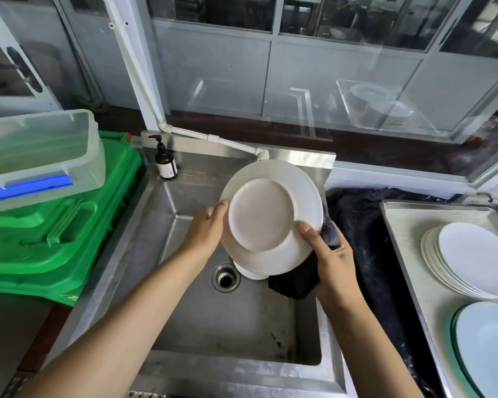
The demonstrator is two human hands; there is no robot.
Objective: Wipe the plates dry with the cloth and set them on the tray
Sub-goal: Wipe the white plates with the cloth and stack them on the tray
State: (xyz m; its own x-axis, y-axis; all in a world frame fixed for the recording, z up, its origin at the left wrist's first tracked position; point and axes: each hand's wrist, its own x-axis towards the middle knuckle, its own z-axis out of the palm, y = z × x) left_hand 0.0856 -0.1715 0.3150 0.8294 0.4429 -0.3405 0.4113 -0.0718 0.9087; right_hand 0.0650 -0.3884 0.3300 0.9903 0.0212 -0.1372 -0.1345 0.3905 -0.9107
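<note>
I hold a white plate [270, 214] tilted above the steel sink [184, 282], its underside facing me. My left hand [206, 231] steadies its left rim with straight fingers. My right hand [331, 254] grips a dark cloth [296, 280] against the plate's lower right rim, thumb on the underside. Another white plate [249, 272] peeks out below in the sink. On the right a metal tray [408, 225] carries a stack of white plates [472, 259] and a pale blue dish with a green rim [489, 349].
A brown pump bottle [165, 162] stands at the sink's back left corner. Green crates [55, 225] with a clear plastic box [41, 156] on top sit to the left. A black bag [365, 225] lies between sink and tray. The drain [225, 277] is uncovered.
</note>
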